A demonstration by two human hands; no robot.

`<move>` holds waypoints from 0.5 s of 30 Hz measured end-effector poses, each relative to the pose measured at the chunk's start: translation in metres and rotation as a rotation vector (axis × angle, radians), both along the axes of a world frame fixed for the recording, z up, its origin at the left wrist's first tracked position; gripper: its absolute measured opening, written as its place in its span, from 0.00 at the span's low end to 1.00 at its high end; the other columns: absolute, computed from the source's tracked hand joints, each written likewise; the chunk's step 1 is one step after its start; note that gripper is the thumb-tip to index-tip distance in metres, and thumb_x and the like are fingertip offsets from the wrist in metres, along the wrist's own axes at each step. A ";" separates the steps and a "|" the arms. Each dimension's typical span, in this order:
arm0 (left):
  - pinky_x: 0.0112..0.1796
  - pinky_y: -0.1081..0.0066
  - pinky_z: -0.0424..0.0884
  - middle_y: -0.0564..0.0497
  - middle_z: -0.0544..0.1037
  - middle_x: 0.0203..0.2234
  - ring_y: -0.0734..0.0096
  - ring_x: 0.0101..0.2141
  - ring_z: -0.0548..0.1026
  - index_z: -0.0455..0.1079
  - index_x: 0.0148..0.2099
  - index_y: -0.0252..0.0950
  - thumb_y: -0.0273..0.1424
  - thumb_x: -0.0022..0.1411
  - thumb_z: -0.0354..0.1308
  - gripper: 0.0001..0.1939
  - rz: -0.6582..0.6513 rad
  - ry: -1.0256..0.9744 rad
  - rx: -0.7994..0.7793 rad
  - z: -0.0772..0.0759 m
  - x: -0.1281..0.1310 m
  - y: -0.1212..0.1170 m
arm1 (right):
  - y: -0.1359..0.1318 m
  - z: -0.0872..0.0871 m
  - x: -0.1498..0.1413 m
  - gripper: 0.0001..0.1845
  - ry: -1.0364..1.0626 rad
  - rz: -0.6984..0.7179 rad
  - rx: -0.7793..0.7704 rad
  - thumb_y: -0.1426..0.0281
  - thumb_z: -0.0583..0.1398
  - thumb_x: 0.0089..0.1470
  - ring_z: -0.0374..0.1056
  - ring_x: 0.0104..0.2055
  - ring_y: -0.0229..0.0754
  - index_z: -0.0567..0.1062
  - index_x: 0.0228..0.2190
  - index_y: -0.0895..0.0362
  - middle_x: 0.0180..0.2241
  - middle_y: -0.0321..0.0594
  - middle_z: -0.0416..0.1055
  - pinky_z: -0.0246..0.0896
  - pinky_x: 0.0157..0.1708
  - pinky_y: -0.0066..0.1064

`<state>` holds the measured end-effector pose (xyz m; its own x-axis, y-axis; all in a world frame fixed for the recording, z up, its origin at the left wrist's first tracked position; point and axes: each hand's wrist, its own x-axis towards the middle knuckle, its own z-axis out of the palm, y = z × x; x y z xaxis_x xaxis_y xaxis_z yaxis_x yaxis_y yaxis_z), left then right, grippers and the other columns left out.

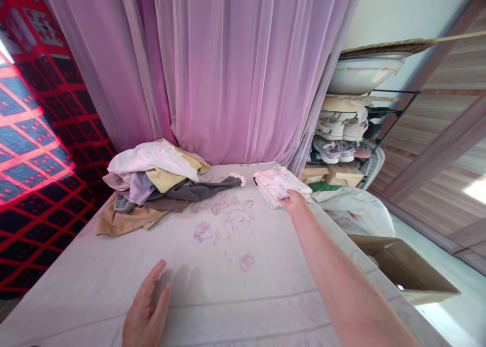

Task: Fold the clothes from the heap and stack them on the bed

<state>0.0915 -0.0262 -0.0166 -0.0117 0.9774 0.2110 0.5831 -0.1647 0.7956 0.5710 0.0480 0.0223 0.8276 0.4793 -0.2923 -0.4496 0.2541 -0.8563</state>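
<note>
My right hand (292,201) reaches out to a small stack of folded clothes (271,185) at the far right of the flowered sheet (220,271). Its fingers close on the front edge of the top piece, a white folded garment (283,181) with a small print and pink trim. My left hand (146,309) is over the near part of the sheet, holding nothing, with thumb and fingers apart. At the far left lies a loose heap of clothes (152,177) in white, yellow, grey, lilac and tan. A dark grey garment (205,189) with a pale ruffled end stretches rightward from the heap.
A pink-purple curtain (235,74) hangs along the far edge. To the right are a rack with shoes (330,149), a white basin (364,74), a white plastic bag (357,210) and an open cardboard box (402,266). Red-and-black checked fabric (49,109) hangs at left.
</note>
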 end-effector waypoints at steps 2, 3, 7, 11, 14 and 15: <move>0.27 0.72 0.76 0.47 0.73 0.55 0.56 0.49 0.75 0.69 0.56 0.41 0.51 0.55 0.52 0.31 -0.003 0.006 0.002 0.000 0.000 0.000 | -0.004 -0.002 -0.005 0.23 0.034 -0.009 -0.028 0.80 0.53 0.49 0.74 0.38 0.42 0.69 0.47 0.53 0.39 0.41 0.75 0.71 0.39 0.40; 0.27 0.72 0.76 0.47 0.73 0.55 0.56 0.49 0.75 0.69 0.56 0.41 0.51 0.56 0.51 0.30 -0.003 0.009 0.004 0.000 -0.001 0.001 | -0.006 -0.002 -0.008 0.24 0.042 -0.015 -0.034 0.81 0.53 0.49 0.73 0.38 0.42 0.68 0.47 0.53 0.39 0.41 0.75 0.71 0.39 0.40; 0.28 0.72 0.76 0.47 0.73 0.55 0.56 0.50 0.75 0.68 0.56 0.40 0.50 0.56 0.51 0.30 -0.004 0.013 0.011 0.000 -0.001 0.001 | -0.009 0.001 -0.017 0.26 0.030 -0.046 -0.043 0.83 0.50 0.48 0.72 0.38 0.40 0.66 0.49 0.57 0.39 0.43 0.75 0.69 0.38 0.37; 0.28 0.72 0.76 0.47 0.73 0.55 0.57 0.50 0.75 0.68 0.56 0.40 0.51 0.56 0.51 0.30 -0.009 0.011 0.007 -0.001 -0.001 0.000 | -0.009 0.003 -0.021 0.24 -0.036 -0.070 -0.076 0.82 0.50 0.47 0.71 0.37 0.39 0.65 0.48 0.60 0.37 0.44 0.74 0.68 0.37 0.34; 0.28 0.72 0.76 0.48 0.73 0.55 0.57 0.49 0.75 0.69 0.56 0.41 0.51 0.56 0.50 0.30 -0.004 0.014 0.014 -0.002 -0.001 0.001 | -0.012 0.000 -0.022 0.22 -0.113 -0.085 -0.137 0.80 0.53 0.46 0.71 0.36 0.40 0.66 0.44 0.56 0.35 0.40 0.73 0.68 0.34 0.33; 0.28 0.72 0.76 0.48 0.73 0.54 0.57 0.50 0.75 0.69 0.56 0.41 0.51 0.56 0.51 0.30 -0.005 0.015 0.019 -0.003 0.000 0.001 | -0.014 -0.001 -0.022 0.21 -0.148 -0.090 -0.165 0.79 0.54 0.45 0.71 0.35 0.40 0.66 0.43 0.55 0.34 0.39 0.73 0.69 0.33 0.33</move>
<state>0.0910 -0.0249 -0.0194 -0.0035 0.9732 0.2300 0.5942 -0.1829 0.7832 0.5494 0.0340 0.0212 0.9044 0.3576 -0.2329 -0.2982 0.1391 -0.9443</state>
